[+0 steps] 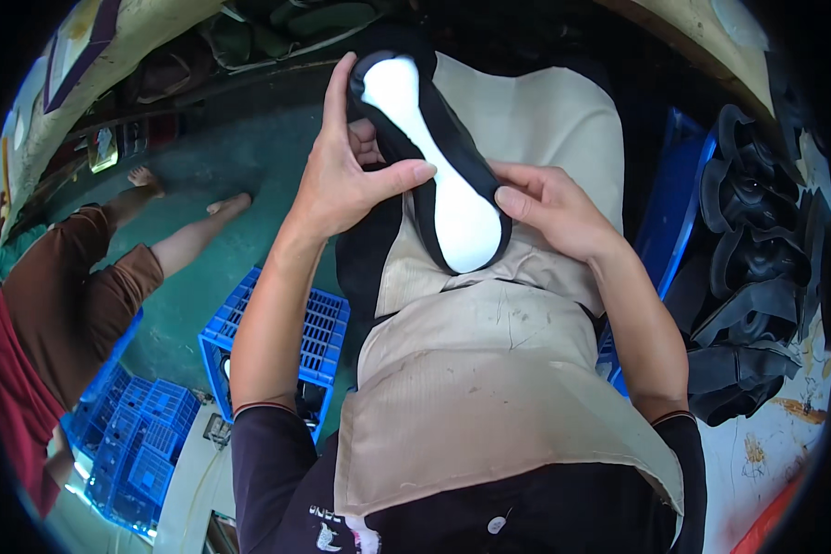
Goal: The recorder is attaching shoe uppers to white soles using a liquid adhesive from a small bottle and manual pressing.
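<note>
A black shoe upper (454,148) is held above my lap with its underside facing up. A white, sole-shaped insole board (466,226) covers the middle of that underside, narrow at the waist and broader at the end nearer me. My left hand (346,175) grips the far part, its thumb pressed on the white waist and its fingers along the black side. On the other side, my right hand (554,208) pinches the black edge by the broader end, thumb on top. Beneath lies the beige apron (489,397) over my lap.
At right, several black shoe uppers (757,222) are piled on a white table (752,452), beside a blue bin (679,198). A blue crate (319,332) stands by my left arm. Further left are more blue crates (143,425) and another person (74,286) in brown shorts.
</note>
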Action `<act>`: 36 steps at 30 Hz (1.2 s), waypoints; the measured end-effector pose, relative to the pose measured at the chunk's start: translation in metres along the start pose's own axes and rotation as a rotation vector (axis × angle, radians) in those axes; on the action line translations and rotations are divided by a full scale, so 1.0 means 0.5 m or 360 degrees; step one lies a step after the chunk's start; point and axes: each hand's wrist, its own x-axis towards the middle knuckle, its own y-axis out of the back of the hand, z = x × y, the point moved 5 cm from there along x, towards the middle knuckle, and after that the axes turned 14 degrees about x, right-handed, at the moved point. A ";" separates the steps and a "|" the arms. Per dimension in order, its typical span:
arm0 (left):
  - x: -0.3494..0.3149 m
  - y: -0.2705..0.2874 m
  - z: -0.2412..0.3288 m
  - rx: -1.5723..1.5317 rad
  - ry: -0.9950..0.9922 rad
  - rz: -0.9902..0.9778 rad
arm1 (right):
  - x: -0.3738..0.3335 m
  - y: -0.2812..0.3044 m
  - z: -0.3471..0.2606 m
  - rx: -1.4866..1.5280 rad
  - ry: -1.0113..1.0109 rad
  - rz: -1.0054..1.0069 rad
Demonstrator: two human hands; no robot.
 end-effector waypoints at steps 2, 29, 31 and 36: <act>0.003 0.023 0.007 -0.0007 0.0096 -0.0038 | -0.007 -0.009 0.002 -0.0245 -0.0179 -0.0031; -0.003 -0.008 0.362 0.0534 -0.0897 -0.0169 | -0.064 -0.010 -0.390 -0.0425 0.0721 -0.0308; -0.008 -0.008 0.355 0.0209 -0.0699 -0.0217 | -0.055 -0.004 -0.383 -0.0124 0.0631 -0.0453; -0.011 -0.010 0.337 0.0055 -0.0459 -0.0195 | -0.044 -0.001 -0.346 -0.0124 0.0789 -0.0484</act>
